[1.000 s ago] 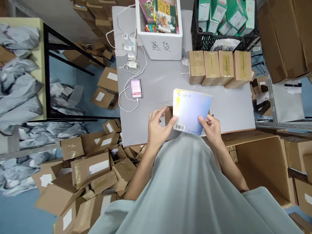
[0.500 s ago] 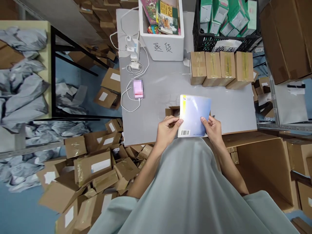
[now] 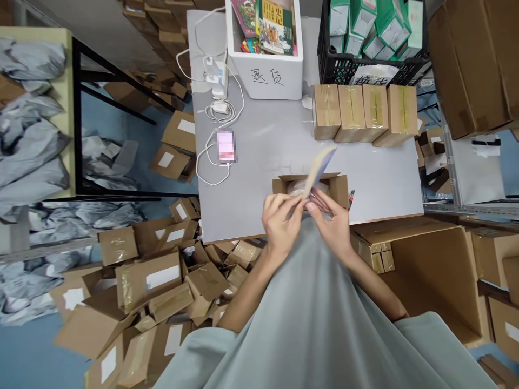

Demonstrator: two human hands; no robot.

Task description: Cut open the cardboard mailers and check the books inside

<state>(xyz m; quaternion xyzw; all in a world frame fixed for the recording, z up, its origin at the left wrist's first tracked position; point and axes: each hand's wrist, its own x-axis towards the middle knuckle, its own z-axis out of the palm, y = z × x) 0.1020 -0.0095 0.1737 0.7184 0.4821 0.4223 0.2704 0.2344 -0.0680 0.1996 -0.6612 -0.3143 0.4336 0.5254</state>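
Both my hands hold a thin blue-covered book [image 3: 320, 165], now turned almost edge-on above an open cardboard box [image 3: 338, 186] at the grey table's near edge. My left hand [image 3: 280, 219] pinches the book's lower corner from the left. From the right, my right hand [image 3: 330, 221] grips the same lower edge with closed fingers. White packing material shows inside the box behind the book.
A row of taped cardboard boxes [image 3: 365, 111] stands at the back of the grey table [image 3: 263, 140], with a white foam bin of books [image 3: 265, 43], a black crate [image 3: 373, 32], a phone [image 3: 226, 146] and charger cables. Piled boxes [image 3: 162, 281] cover the floor left; a large open carton [image 3: 438, 270] sits right.
The book has turned from flat and facing me to nearly edge-on. My hands have come together at its lower edge, uncovering the open box beneath.
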